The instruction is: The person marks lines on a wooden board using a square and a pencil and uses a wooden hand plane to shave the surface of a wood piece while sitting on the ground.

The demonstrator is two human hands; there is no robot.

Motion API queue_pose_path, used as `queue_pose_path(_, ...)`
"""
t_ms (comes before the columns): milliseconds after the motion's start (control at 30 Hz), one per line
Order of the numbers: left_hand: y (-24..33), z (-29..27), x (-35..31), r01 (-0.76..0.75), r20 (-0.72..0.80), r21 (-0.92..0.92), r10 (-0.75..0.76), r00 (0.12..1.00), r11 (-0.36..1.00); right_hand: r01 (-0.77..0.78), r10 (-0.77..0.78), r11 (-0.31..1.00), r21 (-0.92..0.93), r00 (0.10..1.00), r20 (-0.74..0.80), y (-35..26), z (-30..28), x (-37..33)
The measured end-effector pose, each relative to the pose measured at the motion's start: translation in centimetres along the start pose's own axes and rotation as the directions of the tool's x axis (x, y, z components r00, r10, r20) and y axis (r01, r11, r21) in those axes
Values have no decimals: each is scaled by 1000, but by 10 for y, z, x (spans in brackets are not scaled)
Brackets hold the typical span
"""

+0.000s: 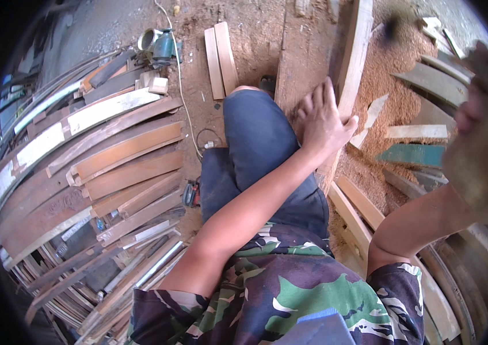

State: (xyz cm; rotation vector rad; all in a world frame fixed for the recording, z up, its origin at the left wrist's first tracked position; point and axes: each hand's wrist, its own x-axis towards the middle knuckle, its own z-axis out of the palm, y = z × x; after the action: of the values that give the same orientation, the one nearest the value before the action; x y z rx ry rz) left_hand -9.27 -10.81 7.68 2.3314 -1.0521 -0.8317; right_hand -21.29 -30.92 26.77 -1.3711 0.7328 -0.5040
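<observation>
A long pale wooden beam [354, 57] runs away from me beside my bent leg, along a wide brown board [301, 57]. My left hand [324, 123] grips the beam from above, thumb on its right side and fingers on its left. The index finger points forward along the wood. Raised at the far right and close to the camera, my right hand [474, 121] is smeared by motion. Whether it holds anything is hidden in the blur.
Stacked boards and strips [129, 149] fill the left side. Sawdust [399, 63] and offcuts, one with a teal face [411, 154], lie right of the beam. Two short slats [221, 60], a green power tool [164, 47] and a pale cord [178, 75] lie ahead.
</observation>
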Motion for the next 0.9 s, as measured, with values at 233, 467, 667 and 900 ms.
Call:
queue_pose_path(233,-20,-19,-39,-100,346,-90,125,930,991,-14,-127,959,-283,872,-473,160,81,-43)
queue_pose_path(467,-12,-1,-45,-110,290,-163,154,945,981,-126,-75,917,-379,877,-475,190,84,-41)
queue_pose_path(667,-6,-4,-40,-119,314,-54,130,940,991,-128,-131,816,-564,909,-395,209,92,-32)
queue_pose_path(900,-9,3,-39,-149,263,-67,161,951,987,-228,-1,831,-507,911,-412,213,94,-31)
